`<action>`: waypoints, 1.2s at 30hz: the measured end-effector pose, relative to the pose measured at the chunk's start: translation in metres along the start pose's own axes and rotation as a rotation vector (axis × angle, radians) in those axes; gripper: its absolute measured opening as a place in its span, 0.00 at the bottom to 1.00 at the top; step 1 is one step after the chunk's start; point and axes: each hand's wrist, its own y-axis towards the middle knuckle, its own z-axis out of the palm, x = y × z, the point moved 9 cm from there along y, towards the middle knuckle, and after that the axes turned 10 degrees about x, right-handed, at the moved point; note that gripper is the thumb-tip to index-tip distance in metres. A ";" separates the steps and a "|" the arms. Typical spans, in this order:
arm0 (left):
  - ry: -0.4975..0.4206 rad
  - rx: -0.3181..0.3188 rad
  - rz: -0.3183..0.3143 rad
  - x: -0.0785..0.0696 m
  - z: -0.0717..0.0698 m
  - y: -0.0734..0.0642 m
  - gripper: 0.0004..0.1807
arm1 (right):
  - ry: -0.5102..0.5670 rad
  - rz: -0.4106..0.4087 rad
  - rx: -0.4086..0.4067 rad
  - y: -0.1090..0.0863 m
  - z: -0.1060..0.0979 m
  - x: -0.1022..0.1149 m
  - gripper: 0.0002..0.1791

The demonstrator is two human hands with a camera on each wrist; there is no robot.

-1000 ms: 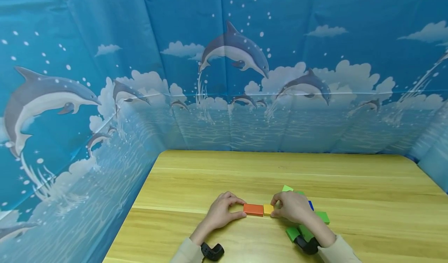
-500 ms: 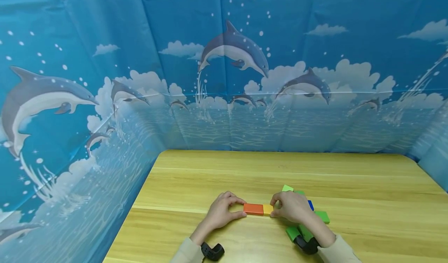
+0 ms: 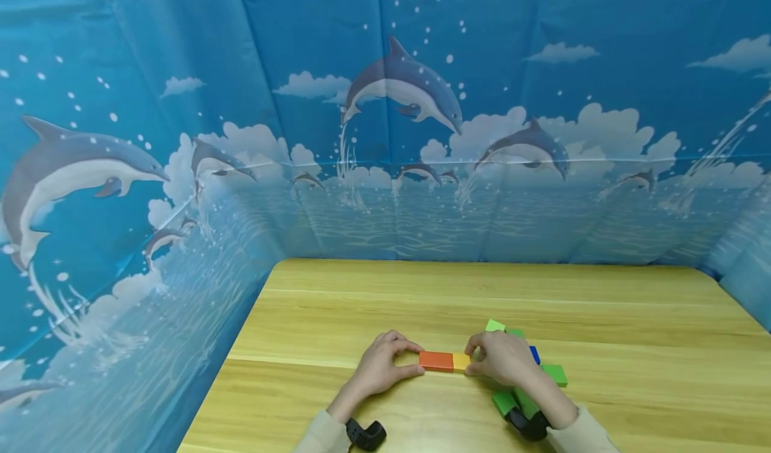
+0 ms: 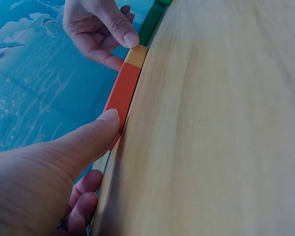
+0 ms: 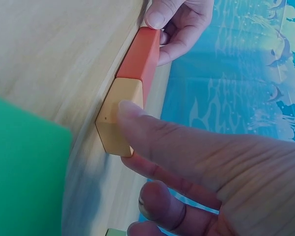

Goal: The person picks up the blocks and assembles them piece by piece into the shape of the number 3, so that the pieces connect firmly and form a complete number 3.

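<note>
A red rectangular block [image 3: 436, 361] lies flat on the wooden table, end to end with a shorter yellow block [image 3: 460, 363]; the two touch. My left hand [image 3: 385, 365] pinches the red block's left end between thumb and fingers. From the other side my right hand [image 3: 502, 358] pinches the yellow block near its right end. In the left wrist view the red block [image 4: 122, 96] and yellow block [image 4: 136, 56] form one straight row. The right wrist view shows the right thumb on the yellow block [image 5: 119, 105], with a finger on its opposite side.
Several green blocks [image 3: 554, 374] and a blue block [image 3: 535, 354] lie around and partly beneath my right hand and forearm. A light green block [image 3: 494, 324] sits just beyond that hand. The wooden table [image 3: 337, 299] ends at a blue dolphin-print curtain [image 3: 385, 219].
A second ago a thin gap stood between the red and yellow blocks; now their ends meet. Both hands have kept nearly the same place and grip.
</note>
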 end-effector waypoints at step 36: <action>-0.010 0.000 0.004 0.000 0.000 0.001 0.20 | -0.035 0.078 -0.048 0.002 -0.036 -0.049 0.21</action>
